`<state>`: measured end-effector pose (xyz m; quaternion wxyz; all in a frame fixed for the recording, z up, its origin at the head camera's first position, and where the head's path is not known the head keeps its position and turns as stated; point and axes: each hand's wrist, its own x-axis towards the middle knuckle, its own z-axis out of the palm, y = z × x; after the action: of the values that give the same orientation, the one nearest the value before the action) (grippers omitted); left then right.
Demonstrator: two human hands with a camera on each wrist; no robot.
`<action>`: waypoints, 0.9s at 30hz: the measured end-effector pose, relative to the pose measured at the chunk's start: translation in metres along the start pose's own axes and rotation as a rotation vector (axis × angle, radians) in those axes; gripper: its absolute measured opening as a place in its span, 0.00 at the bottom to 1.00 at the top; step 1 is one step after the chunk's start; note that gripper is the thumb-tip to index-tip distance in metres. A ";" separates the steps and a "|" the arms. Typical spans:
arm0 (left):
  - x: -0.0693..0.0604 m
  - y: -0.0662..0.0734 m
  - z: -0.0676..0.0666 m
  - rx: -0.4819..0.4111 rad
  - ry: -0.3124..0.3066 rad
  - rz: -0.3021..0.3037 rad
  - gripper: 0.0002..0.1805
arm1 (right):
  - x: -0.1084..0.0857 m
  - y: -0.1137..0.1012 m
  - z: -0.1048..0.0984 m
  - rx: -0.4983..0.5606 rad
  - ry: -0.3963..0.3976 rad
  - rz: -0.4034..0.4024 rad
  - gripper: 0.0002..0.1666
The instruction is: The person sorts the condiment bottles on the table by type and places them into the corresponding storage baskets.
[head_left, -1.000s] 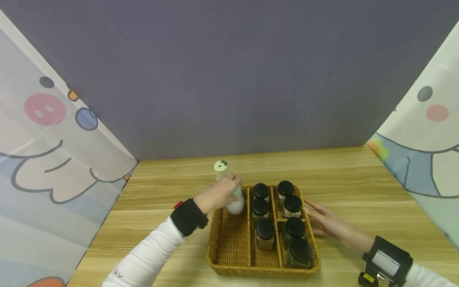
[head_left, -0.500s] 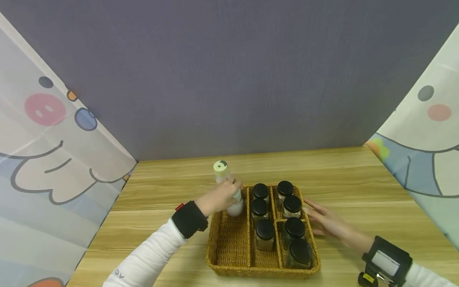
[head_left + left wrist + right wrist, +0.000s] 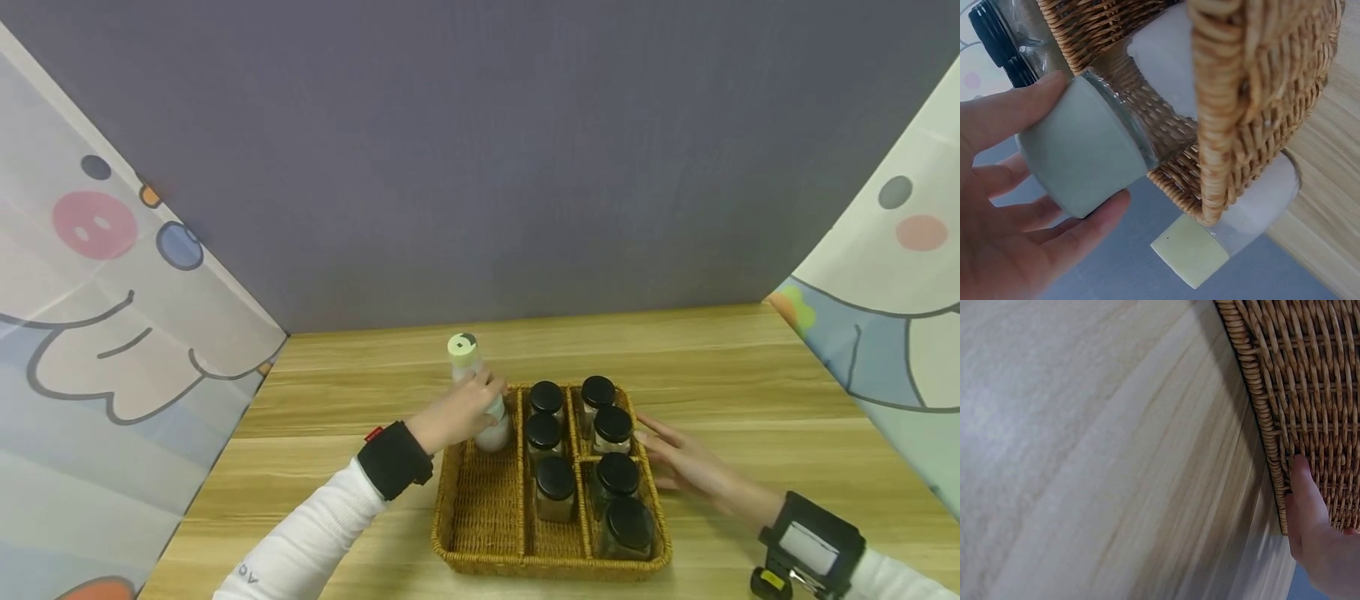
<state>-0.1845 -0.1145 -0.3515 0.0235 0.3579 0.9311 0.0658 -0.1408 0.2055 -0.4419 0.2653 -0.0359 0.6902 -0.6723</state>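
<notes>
With its fingers curled round the pale green lid, my left hand grips a clear jar with white contents. The jar stands at the far end of the left compartment of a wicker basket. Just behind the basket, a similar jar with a pale yellow lid rests on the table. My right hand touches the basket's right outer wall, its visible fingers fairly straight. Several black-lidded jars occupy the middle and right compartments.
The basket sits on a wood-grain table that ends at a grey panel. Printed cartoon sheets flank both sides. A small black and yellow object lies by my right wrist.
</notes>
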 end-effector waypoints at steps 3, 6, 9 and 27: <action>0.000 -0.001 0.000 -0.006 0.010 0.004 0.21 | 0.000 0.000 -0.001 0.003 -0.002 0.000 0.41; 0.000 -0.001 0.000 -0.008 0.020 0.008 0.22 | 0.000 0.000 -0.001 0.000 0.008 0.005 0.41; 0.000 -0.002 0.000 -0.012 0.014 0.012 0.21 | 0.000 -0.001 0.000 0.001 0.015 0.013 0.40; 0.003 -0.011 -0.015 -0.169 0.027 -0.025 0.17 | -0.001 -0.002 0.000 -0.011 -0.003 -0.006 0.41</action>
<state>-0.1954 -0.1225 -0.3378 0.0419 0.3420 0.9269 0.1489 -0.1405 0.2056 -0.4396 0.2641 -0.0402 0.6933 -0.6693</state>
